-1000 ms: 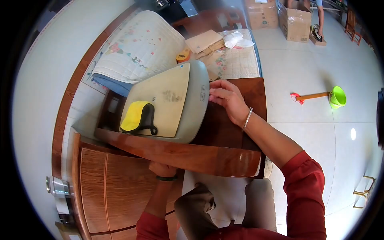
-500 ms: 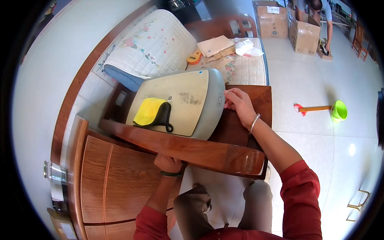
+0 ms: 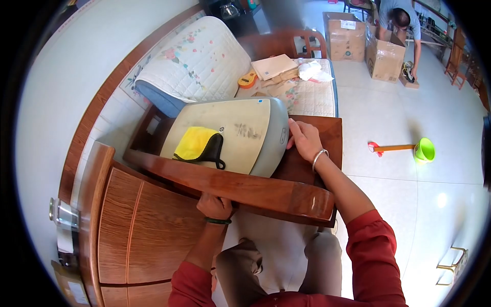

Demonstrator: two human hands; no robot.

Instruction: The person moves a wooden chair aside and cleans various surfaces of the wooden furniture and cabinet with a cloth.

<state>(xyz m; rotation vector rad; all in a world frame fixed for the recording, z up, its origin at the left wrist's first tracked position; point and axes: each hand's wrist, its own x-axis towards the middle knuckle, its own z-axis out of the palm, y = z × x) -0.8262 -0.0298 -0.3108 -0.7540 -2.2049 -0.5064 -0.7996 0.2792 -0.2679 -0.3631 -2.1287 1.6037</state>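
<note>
A grey flatbed scanner [image 3: 258, 152] with a cream lid rests on the wooden seat [image 3: 327, 134], behind the armrest. Across its lid lies a yellow and black cloth [image 3: 197, 144]. My right hand [image 3: 305, 139] is at the scanner's right end, its bent fingers against the side edge near the buttons; the fingertips are partly hidden. Below the thick wooden armrest [image 3: 245, 187], my left hand [image 3: 215, 206] is closed like a fist and touches the armrest's underside. What those fingers hold, if anything, is hidden.
Behind the scanner, a floral padded bench [image 3: 317, 97] carries a small orange guitar-shaped thing [image 3: 247, 80], flat cardboard [image 3: 274, 67] and white plastic [image 3: 309, 70]. A green bucket [image 3: 424, 150] stands on the floor. Another person [image 3: 401, 20] bends beside cardboard boxes [image 3: 386, 56].
The whole view has shifted slightly. My right hand stays at the scanner's end with its fingers more curled in. My left hand keeps its place under the armrest.
</note>
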